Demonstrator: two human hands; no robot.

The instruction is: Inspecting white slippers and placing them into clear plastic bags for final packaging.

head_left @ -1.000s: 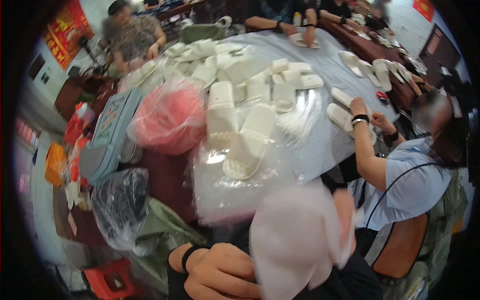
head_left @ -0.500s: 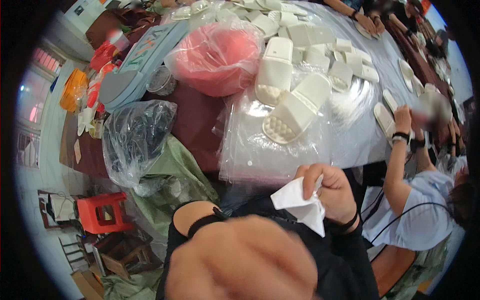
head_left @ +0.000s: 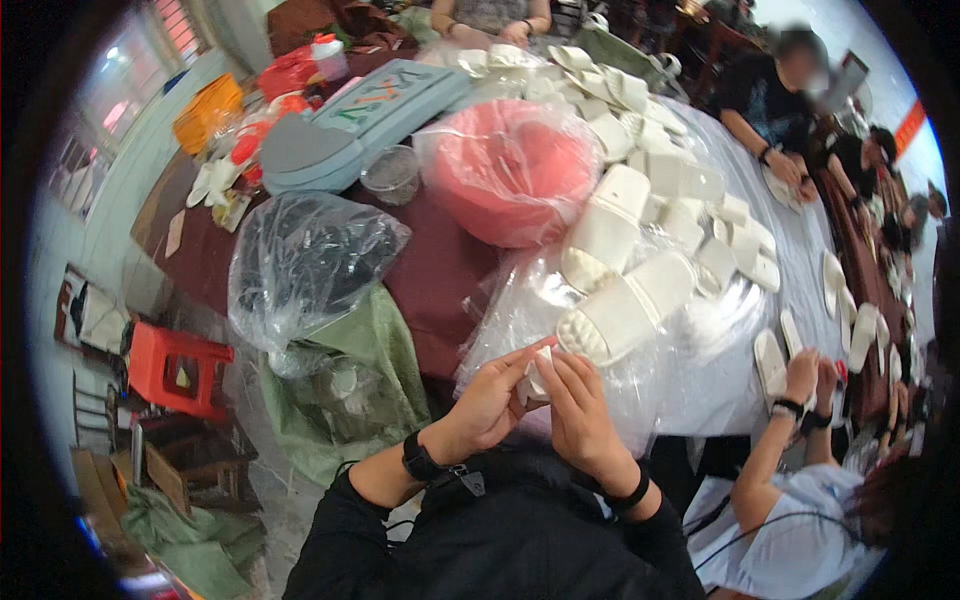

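A crumpled piece of white tissue or thin cloth sits between my hands, just off the near edge of the table. My left hand pinches it from the left, fingers pointing forward. On the other side my right hand closes over it, hiding part of it. Just beyond my fingertips lies a cream slipper with a bumpy footbed. A second cream slipper lies behind it, both on clear plastic bags.
A pink bin with a clear liner stands beside a heap of cream slippers. Left are a grey-blue case, round clear tub, plastic bag, green sack and red stool. At right, a co-worker's hands handle slippers.
My left hand has come forward from close to the camera and joined my right hand at the white piece. The view has shifted, so the table appears lower and farther right.
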